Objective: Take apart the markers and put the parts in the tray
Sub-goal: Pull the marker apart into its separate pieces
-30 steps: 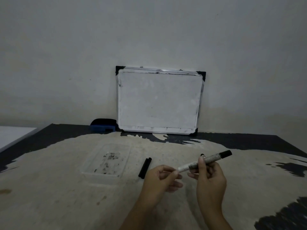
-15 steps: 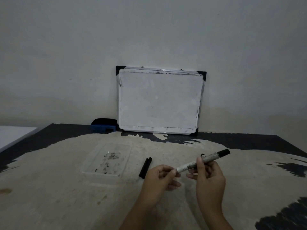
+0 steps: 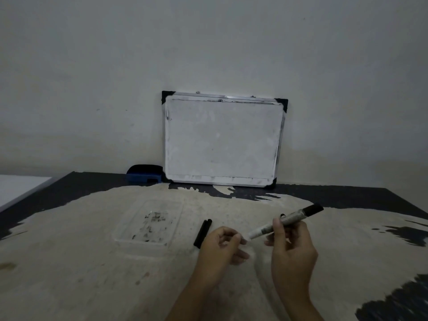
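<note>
Right hand [image 3: 292,249]: my fingers are wrapped around the barrel of one marker [image 3: 285,221], thumb pressed on its upper side. The marker is tilted, its black end raised up and to the right, its pale end pointing down and to the left, clear of the fist.

Left hand [image 3: 219,248]: my fingers are curled in, thumb and forefinger pinched together just beside the marker's pale lower end. Whether they touch it or hold some small part, I cannot tell; that spot is blurred and dim.

Items on the table [image 3: 69,262], counted:
- Marker in hand: one, held above the table surface.
- Black stick-shaped piece [image 3: 203,233]: one, lying flat just left of my left hand, between that hand and the tray. It may be two slim pieces side by side; I cannot tell.
- A small dark tip shows just behind the held marker, near my right thumb; what it belongs to is unclear.
- Tray [image 3: 148,224]: one, clear plastic, left of the black piece and apart from both hands. Dark smudges or specks mark its bottom.
- Whiteboard [image 3: 221,140]: one, leaning upright against the wall at the far edge.
- Blue eraser [image 3: 143,174]: one, with a black top, touching the whiteboard's lower left corner.

Nothing lies between my hands and the tray except the black piece.
</note>
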